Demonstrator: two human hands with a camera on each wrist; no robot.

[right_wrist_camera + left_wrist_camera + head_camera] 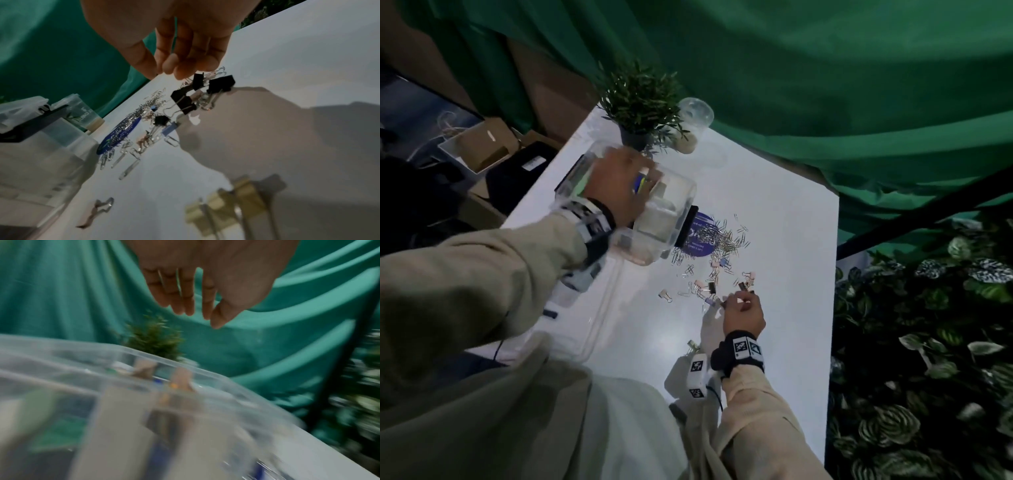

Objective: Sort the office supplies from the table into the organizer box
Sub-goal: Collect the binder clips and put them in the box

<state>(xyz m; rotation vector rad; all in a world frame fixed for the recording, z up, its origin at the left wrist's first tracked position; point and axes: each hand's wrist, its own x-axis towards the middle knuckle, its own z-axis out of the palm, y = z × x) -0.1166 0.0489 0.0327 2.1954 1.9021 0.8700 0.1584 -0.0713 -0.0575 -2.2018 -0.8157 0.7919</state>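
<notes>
The clear organizer box (671, 205) stands at the table's left, with several items blurred inside; the left wrist view shows it too (205, 374). My left hand (619, 185) hovers over it, fingers (185, 293) straight and holding nothing. A heap of silver paper clips (722, 236) covers a blue round disc (702, 250). Nearer me lie scattered binder clips (709, 287), black, pink and blue. My right hand (743, 306) is lowered over them with fingertips (180, 71) bunched beside a black binder clip (198, 81). Whether anything is pinched is unclear.
A clear lid (592, 308) lies on the white table (774, 240) in front of the box. A potted plant (640, 102) and a plastic cup (693, 120) stand at the far edge. Gold binder clips (226, 207) lie near my right wrist. Green cloth hangs behind; leafy plants fill the right.
</notes>
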